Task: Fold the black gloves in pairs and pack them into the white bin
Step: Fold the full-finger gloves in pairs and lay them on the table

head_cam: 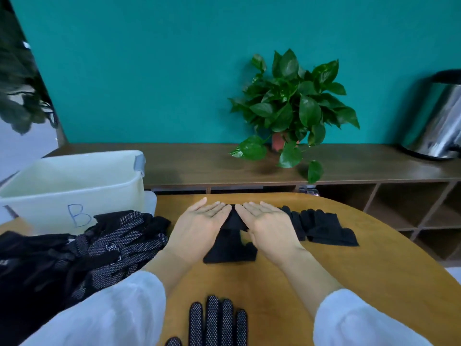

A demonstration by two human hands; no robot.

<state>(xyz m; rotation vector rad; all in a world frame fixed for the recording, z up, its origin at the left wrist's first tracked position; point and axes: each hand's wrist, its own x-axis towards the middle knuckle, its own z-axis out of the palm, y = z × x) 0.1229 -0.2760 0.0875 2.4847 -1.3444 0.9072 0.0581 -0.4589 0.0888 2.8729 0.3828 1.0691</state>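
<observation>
A black glove (pixel 230 248) lies in the middle of the wooden table (pixel 349 265). My left hand (pixel 199 228) and my right hand (pixel 268 226) press flat on it side by side, fingers straight and pointing away from me, fingertips nearly meeting. Another black glove (pixel 324 224) lies flat just right of my right hand. A dotted black glove (pixel 215 320) lies at the near edge, fingers pointing away. A heap of dotted black gloves (pixel 82 255) fills the left. The white bin (pixel 74 186), marked with a blue B, stands at the far left and looks empty.
Behind the table runs a brown shelf unit (pixel 199 163) with a potted green plant (pixel 291 108) and a steel kettle (pixel 439 121) at the far right. Open cubbies (pixel 411 208) sit below on the right. A teal wall is behind.
</observation>
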